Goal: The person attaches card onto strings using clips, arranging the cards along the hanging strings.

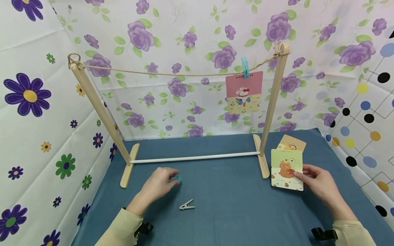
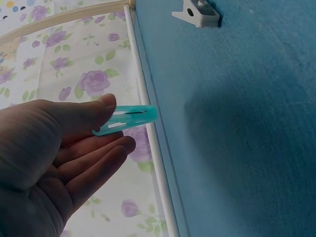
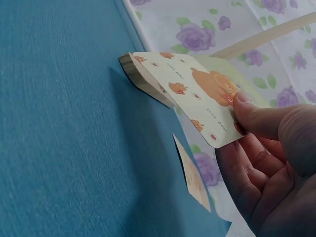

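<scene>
- The left hand (image 1: 160, 182) rests on the blue worktop (image 1: 234, 212) toward its left side, in front of the rack's left foot. Thumb and forefinger pinch a teal clothespin (image 2: 129, 118); the other fingers lie loosely extended beneath it, as the left wrist view shows.
- Just right of that hand and nearer the front edge, a white clothespin (image 1: 186, 205) lies flat on the worktop — apart from the hand, untouched.
- A wooden drying rack (image 1: 101, 109) stands across the back half of the worktop: two slanted posts on flat feet, a white rod (image 1: 194, 158) joining them low down, a twine line (image 1: 172, 73) strung between their tops.
- Near the right post, a pink rabbit card (image 1: 244, 90) hangs from the twine, held by a teal clip (image 1: 245, 66).
- Toward the right edge, the right hand (image 1: 318, 181) pinches a green bear card (image 1: 287, 169) between thumb and fingers, gripping its right side — the card is lifted off the worktop, beside the rack's right foot.
- Behind the bear card, an orange lion card (image 1: 292, 142) lies on the worktop near the back right corner.
</scene>
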